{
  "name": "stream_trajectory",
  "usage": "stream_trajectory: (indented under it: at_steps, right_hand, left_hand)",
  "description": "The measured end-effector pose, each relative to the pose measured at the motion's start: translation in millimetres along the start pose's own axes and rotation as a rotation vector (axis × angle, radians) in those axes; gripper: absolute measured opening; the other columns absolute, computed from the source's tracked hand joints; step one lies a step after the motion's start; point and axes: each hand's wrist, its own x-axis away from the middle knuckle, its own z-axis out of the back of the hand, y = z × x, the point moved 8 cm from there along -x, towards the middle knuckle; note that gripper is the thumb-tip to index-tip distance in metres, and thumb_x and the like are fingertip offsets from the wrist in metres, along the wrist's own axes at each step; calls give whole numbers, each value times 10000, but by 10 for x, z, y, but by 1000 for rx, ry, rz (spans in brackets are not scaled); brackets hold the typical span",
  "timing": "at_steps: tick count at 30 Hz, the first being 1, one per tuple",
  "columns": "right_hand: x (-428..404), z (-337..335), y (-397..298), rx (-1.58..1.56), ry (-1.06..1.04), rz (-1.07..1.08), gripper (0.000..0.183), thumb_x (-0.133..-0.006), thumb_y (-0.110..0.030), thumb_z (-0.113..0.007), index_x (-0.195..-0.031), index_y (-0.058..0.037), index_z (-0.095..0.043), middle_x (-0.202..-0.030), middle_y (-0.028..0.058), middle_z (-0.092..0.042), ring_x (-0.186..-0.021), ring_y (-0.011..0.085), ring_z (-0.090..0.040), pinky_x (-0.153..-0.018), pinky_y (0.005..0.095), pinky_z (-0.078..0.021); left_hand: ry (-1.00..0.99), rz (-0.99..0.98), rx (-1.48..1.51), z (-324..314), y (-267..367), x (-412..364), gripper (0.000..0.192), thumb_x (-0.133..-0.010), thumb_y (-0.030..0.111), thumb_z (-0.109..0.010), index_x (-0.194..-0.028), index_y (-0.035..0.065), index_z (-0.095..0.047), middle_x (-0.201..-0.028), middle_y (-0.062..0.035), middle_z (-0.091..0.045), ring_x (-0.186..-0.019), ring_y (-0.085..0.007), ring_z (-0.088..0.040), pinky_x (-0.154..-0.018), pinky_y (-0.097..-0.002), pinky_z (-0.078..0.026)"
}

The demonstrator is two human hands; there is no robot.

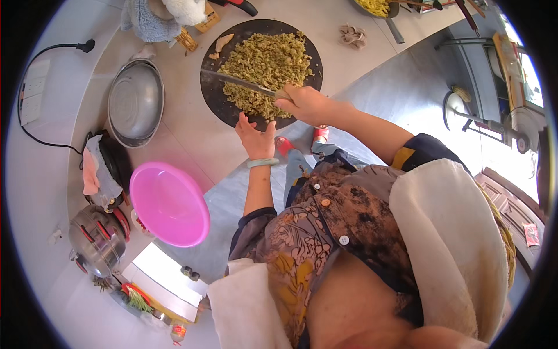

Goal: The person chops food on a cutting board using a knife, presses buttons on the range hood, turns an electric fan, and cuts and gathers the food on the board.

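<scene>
A wide heap of finely chopped greenish-brown food covers much of a round dark chopping board. My right hand grips the handle of a knife, whose blade extends leftward over the heap to the board's left side. At the board's near edge is my left hand, fingers spread and holding nothing, with a pale bangle on the wrist. Whether its fingertips touch the board I cannot tell. Light tan pieces of food lie at the board's upper left, apart from the heap.
Left of the board stands a metal basin; a pink plastic basin is nearer me, by the counter edge. A crumpled cloth and a pan of yellow food are at the upper right. A steel pot stands lower left.
</scene>
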Motion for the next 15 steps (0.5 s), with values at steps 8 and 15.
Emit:
stream_trajectory:
  at_steps: [8,15]
  right_hand:
    - [167,82,-201,54,-24,51,483,-954,-447,-442,-1023,24,-517,-808,238,-642,-795,417,-634,-707,497,-490]
    - [-35,7,31,137,-66,-34,495,-950,-463,-437,-1000,24,-515,-815,249,-641,-795,420,-633,-720,493,-488]
  left_hand:
    - [60,-124,-139,-57,42,-76,764,-719,161,-747,-1345,-53,-365,-1226,-239,-429,-916,-319,-543,-817,-382,-484]
    - [124,-164,-215,1,193,-187,654,-737,147,-733,-1283,-62,-439,-1116,-202,-485,-814,-282,-585,-738,-369,-510]
